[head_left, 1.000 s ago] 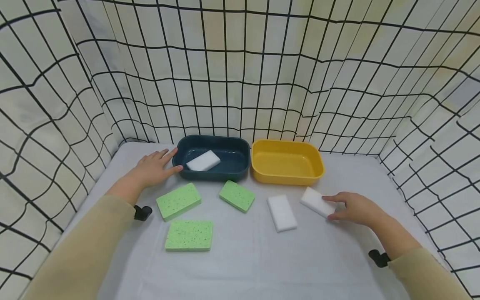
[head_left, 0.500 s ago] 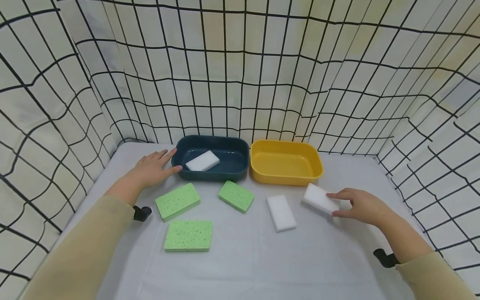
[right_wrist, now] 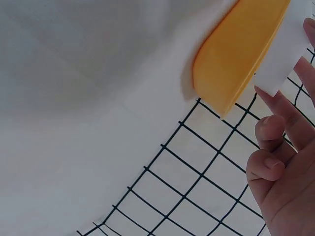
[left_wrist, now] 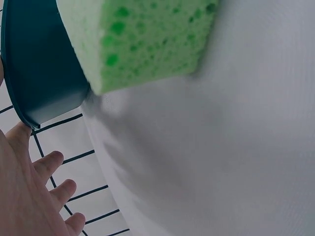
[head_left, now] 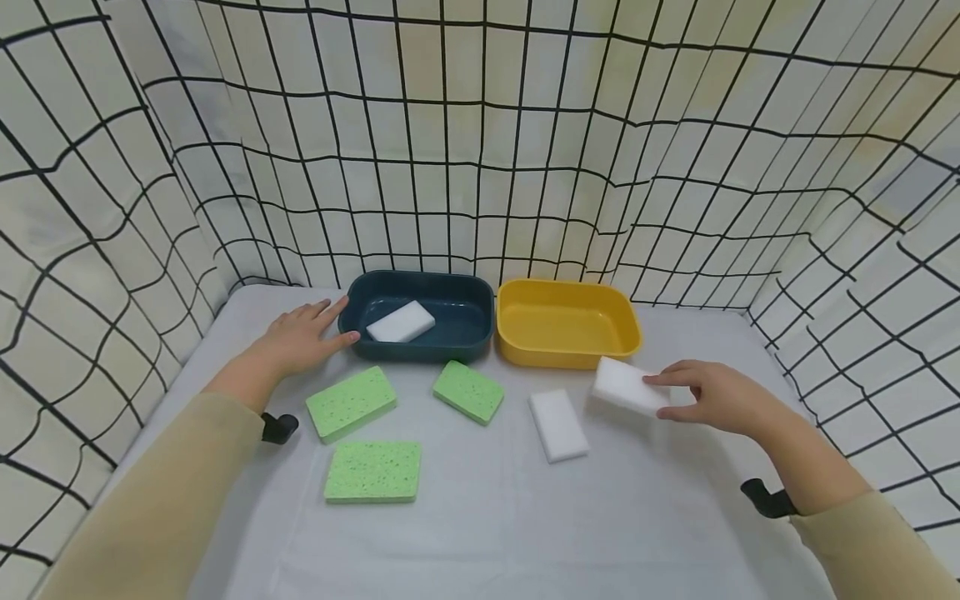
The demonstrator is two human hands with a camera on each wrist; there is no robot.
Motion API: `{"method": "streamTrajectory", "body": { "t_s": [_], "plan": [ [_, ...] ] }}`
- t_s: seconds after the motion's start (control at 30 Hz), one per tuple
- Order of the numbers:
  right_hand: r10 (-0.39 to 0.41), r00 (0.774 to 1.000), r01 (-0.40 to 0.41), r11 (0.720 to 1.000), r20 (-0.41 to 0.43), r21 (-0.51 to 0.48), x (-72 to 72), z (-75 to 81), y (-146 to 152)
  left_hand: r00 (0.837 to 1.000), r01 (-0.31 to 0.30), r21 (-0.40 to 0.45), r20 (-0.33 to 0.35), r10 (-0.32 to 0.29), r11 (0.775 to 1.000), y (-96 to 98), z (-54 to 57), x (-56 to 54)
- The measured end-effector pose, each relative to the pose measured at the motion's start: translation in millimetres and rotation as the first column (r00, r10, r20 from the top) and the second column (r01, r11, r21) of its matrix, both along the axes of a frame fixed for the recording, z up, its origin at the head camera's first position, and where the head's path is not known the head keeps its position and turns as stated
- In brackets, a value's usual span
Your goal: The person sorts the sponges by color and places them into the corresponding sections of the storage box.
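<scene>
In the head view my right hand (head_left: 716, 398) pinches a white sponge (head_left: 628, 387) by its near right end, between thumb and fingers. That sponge is lifted, tilted, just in front of the yellow tray (head_left: 570, 357). Spread fingers of my left hand (head_left: 300, 335) touch the left rim of the dark blue tray (head_left: 420, 352). Inside that tray lies another white sponge (head_left: 402, 322). The left wrist view shows a fingertip at the tray's edge, with a green sponge (left_wrist: 152, 44) close to the camera. The right wrist view has the held sponge (right_wrist: 283, 54) overlapping the yellow tray.
A further white sponge (head_left: 558, 426) lies flat on the white cloth. Three green sponges, one at the front (head_left: 373, 472), one at the left (head_left: 351, 403) and a smaller one (head_left: 468, 392), lie before the blue tray. Black wire mesh (head_left: 480, 167) walls the back and sides.
My right hand has raised the white sponge off the cloth and brought it a little toward the yellow tray. The left hand stays at the blue tray; the head view shifts slightly.
</scene>
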State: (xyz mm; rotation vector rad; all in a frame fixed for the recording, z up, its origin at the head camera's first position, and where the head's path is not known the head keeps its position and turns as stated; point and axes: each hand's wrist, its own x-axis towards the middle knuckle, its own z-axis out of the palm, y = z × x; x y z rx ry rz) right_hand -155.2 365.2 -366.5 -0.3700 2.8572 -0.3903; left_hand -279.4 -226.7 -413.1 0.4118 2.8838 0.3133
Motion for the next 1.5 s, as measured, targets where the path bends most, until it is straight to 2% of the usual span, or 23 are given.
{"method": "streamTrajectory", "body": {
  "t_s": [0.23, 0.47, 0.73, 0.97, 1.27, 1.5],
  "plan": [
    [0.032, 0.999, -0.032, 0.998, -0.005, -0.045, -12.5, 10.5, -15, 1.0, -0.002, -0.013, -0.005, 0.002, 1.0, -3.7, 0.9, 0.6],
    [0.098, 0.994, -0.1, 0.993, -0.037, -0.059, -35.9, 20.3, -46, 1.0, -0.004, -0.014, 0.002, 0.004, 1.0, -6.2, 2.8, 2.5],
    [0.125, 0.992, -0.127, 0.989, -0.036, -0.072, -71.0, 26.9, -91, 1.0, 0.0, -0.008, 0.002, 0.0, 1.0, -6.1, 1.5, 3.4],
    [0.224, 0.973, -0.227, 0.973, -0.054, -0.053, -103.7, 30.5, -134, 1.0, 0.001, -0.006, -0.007, -0.001, 1.0, -3.6, -0.7, 1.8],
    [0.286, 0.958, -0.285, 0.957, 0.011, -0.058, -135.2, 30.7, -175, 1.0, 0.011, -0.012, -0.022, -0.011, 1.0, -0.5, -1.4, 0.6],
    [0.311, 0.949, -0.312, 0.95, 0.052, -0.003, -153.8, 30.2, -205, 1.0, -0.002, -0.006, -0.018, 0.001, 1.0, -3.9, -4.8, -1.2]
  ]
}}
